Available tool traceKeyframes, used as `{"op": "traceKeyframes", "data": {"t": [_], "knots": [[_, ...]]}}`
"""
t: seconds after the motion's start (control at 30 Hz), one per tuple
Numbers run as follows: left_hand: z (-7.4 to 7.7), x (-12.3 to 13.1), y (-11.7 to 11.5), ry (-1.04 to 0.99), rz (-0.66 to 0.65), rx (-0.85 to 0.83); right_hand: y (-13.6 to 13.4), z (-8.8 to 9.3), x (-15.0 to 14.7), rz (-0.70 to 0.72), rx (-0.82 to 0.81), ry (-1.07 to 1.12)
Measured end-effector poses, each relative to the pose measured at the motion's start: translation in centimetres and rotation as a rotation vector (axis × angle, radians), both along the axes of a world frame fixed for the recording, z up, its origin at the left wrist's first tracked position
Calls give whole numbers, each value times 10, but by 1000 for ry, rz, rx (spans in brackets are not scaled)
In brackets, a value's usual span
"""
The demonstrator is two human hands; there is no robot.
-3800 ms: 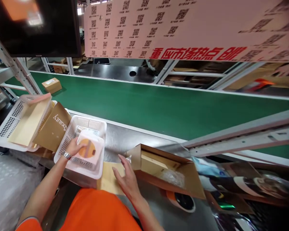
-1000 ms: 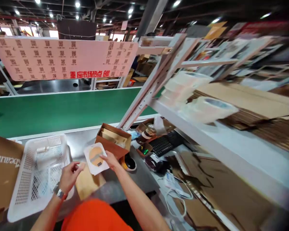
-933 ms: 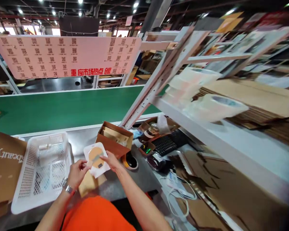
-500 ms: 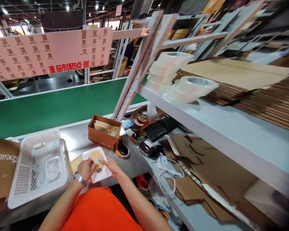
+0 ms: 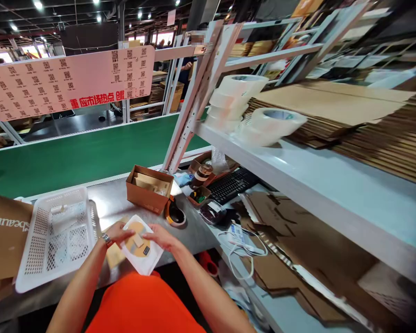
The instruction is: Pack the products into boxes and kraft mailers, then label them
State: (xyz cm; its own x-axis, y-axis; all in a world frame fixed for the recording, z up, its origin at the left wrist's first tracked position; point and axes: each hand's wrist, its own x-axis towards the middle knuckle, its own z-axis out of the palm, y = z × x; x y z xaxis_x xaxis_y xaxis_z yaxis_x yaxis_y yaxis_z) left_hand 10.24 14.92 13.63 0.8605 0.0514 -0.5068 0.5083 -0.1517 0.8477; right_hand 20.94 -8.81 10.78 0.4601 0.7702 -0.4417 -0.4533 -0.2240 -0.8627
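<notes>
Between my two hands is a flat white packet (image 5: 146, 261) with a round tan print and a small dark label on its face. My left hand (image 5: 119, 232), with a metal watch on the wrist, grips its left edge. On its upper right edge, my right hand (image 5: 162, 236) holds it with the thumb on top. A small pale piece (image 5: 137, 240) lies on the packet's face near my right thumb. Under the packet and my left hand, a tan card or envelope (image 5: 115, 255) lies on the metal table, partly hidden.
To the left stand a white plastic basket (image 5: 30, 259) with clear packs inside and a brown carton (image 5: 9, 238). A small open box (image 5: 147, 201) and a tape dispenser (image 5: 175, 213) sit ahead. On my right, a shelf (image 5: 319, 173) carries tape rolls (image 5: 273, 125) and stacked cardboard (image 5: 333, 104).
My left hand has moved off the middle of the packet to its left edge. The packet has turned and come slightly nearer to me, and a pale piece now shows on its face.
</notes>
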Motion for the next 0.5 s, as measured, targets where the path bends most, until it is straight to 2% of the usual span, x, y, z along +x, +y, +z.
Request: {"op": "traceKeyframes", "data": {"t": [0.07,0.23,0.37,0.5], "knots": [[-7,-4,-4,37,-29,-39,0,4,5,32,-64,-128],[-23,-10,-22,-19,72,-42,-12,11,0,13,-298,-658],[-35,-5,-40,-1,136,-63,-12,7,-25,89,-467,-848],[-49,2,-61,35,175,-60,-7,-6,-43,232,-692,-948]]}}
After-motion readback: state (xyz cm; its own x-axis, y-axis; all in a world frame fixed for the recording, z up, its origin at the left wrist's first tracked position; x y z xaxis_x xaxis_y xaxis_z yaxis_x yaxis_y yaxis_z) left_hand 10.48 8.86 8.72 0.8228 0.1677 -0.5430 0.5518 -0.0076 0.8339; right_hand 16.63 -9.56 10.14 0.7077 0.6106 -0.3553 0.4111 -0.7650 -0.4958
